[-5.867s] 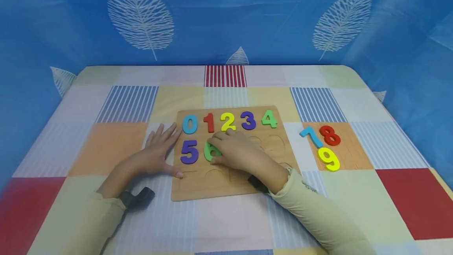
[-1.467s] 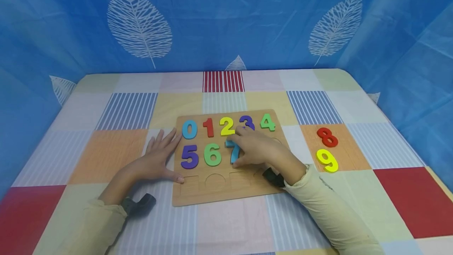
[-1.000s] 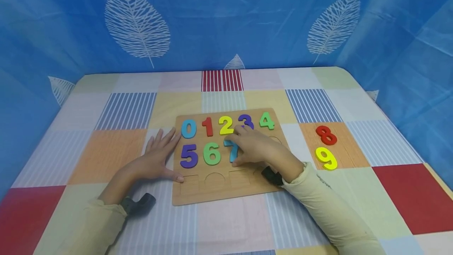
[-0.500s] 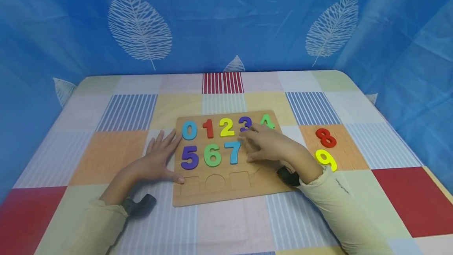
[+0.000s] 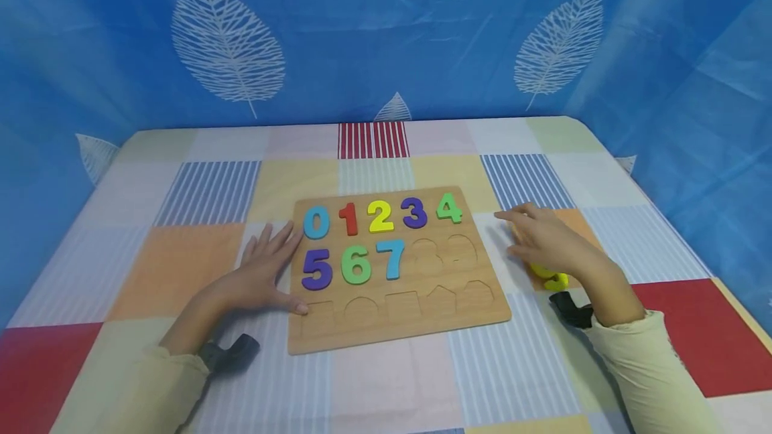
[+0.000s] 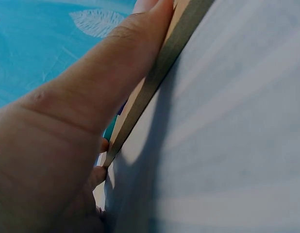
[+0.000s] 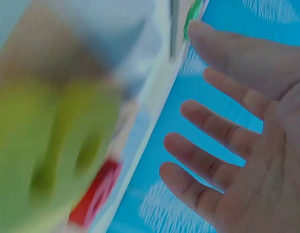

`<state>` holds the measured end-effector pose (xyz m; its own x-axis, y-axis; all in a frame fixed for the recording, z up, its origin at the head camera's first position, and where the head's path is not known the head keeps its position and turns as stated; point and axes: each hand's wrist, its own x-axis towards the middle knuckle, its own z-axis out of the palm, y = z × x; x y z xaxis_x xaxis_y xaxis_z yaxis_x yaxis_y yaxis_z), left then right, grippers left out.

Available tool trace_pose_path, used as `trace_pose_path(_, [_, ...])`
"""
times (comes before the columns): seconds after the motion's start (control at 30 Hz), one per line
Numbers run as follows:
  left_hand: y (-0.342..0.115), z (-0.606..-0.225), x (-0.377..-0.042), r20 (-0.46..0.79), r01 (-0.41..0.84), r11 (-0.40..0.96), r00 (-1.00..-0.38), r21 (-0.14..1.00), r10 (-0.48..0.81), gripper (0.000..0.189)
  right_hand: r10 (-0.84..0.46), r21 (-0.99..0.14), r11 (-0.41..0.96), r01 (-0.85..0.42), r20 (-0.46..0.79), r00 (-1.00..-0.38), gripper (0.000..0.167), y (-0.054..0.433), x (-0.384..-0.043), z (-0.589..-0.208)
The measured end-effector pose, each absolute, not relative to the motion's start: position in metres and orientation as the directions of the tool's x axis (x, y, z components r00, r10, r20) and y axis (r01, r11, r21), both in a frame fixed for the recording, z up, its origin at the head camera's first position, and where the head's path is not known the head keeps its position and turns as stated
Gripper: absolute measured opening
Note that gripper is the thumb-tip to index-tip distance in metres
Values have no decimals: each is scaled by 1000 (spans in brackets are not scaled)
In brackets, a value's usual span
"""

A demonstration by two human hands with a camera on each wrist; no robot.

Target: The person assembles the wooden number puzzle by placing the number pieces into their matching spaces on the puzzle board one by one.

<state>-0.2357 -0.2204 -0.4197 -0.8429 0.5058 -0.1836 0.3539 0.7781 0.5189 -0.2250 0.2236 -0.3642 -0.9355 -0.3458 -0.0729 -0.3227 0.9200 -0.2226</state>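
Note:
A wooden number puzzle board [image 5: 374, 337] lies on the table, with the colored numbers 0 to 4 in its top row. Below them sit a purple 5 [image 5: 317, 269], a green 6 [image 5: 356, 264] and a blue 7 [image 5: 391, 258]. My left hand [image 5: 259, 276] rests at the board's left edge, fingers spread, thumb on its lower left. Right of the board, my right hand [image 5: 551, 240] hovers with spread fingers above the loose numbers, holding nothing. A yellow 9 [image 5: 551, 278] shows partly beneath it; the red 8 [image 7: 96, 194] is visible in the right wrist view.
The board has outlined recesses [image 5: 425, 256] right of the 7 and a lower row of outlined shapes [image 5: 403, 307]. A patchwork cloth [image 5: 398, 387] covers the table. Behind stands a blue curtain [image 5: 386, 25] with white leaf prints.
The right hand set the blue 7 into the board, let go of it and moved right, over the loose 8 and 9. The left hand stayed at the board's edge.

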Motion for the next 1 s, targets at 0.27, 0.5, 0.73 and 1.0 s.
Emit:
trace_pose_path(0.27, [-223,-424,-236,-163,366,768,-843,526,513,123,-179,-151,975,-161,-111,-978,57,259,-224,-367])
trace_pose_path(0.5, [-221,-425,-238,-172,356,772,-845,527,507,124,-118,-138,986,-90,-209,-971,68,279,-229,-380])
trace_pose_path(0.73, [-221,-424,-239,-193,347,787,-845,509,498,124,-186,-215,966,-145,-186,-965,61,285,-230,-385])
trace_pose_path(1.0, [-220,-423,-237,-197,335,794,-852,508,485,125,-151,-193,975,-113,-196,-969,60,280,-230,-382])
